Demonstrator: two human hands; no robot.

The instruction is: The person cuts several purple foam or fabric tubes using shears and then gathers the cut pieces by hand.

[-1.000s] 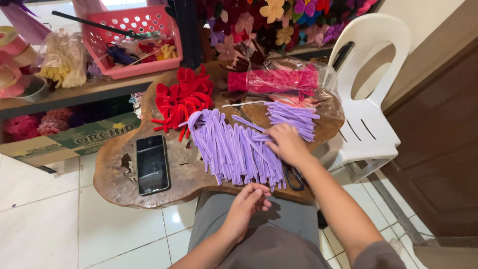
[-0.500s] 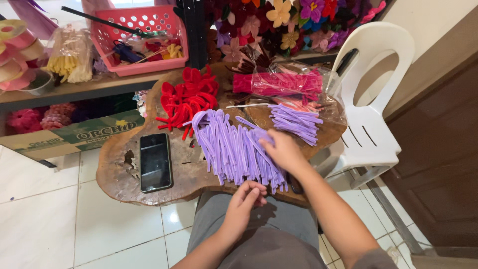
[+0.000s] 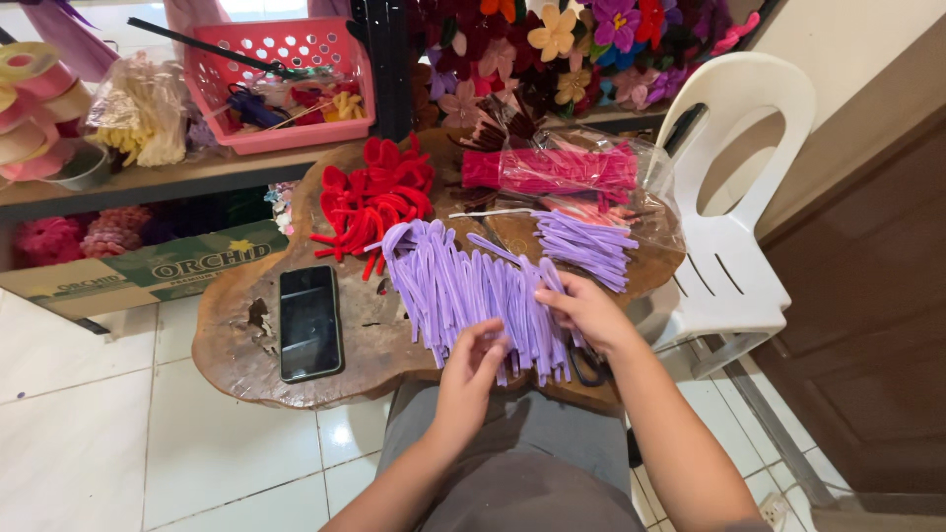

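Observation:
A big pile of bent lilac pipe cleaners (image 3: 463,286) lies on the low wooden slab table (image 3: 236,345). My left hand (image 3: 475,363) rests on the pile's near edge, fingers curled among the lilac pieces. My right hand (image 3: 583,308) pinches the right side of the same pile. A smaller bunch of straight lilac pipe cleaners (image 3: 583,243) lies just beyond my right hand. Bent red pipe cleaners (image 3: 372,199) are heaped at the far side. A clear bag of pink pipe cleaners (image 3: 552,169) lies behind them. Black scissors (image 3: 589,366) peek out under my right wrist.
A black phone (image 3: 308,321) lies on the table's left part. A white plastic chair (image 3: 731,197) stands to the right. Behind are a pink basket (image 3: 281,84), ribbon rolls (image 3: 30,103), a cardboard box (image 3: 138,268) and a rack of pipe-cleaner flowers (image 3: 562,44).
My left hand has risen from my lap onto the near edge of the lilac pile. My right hand has slid slightly toward me along the pile's right side.

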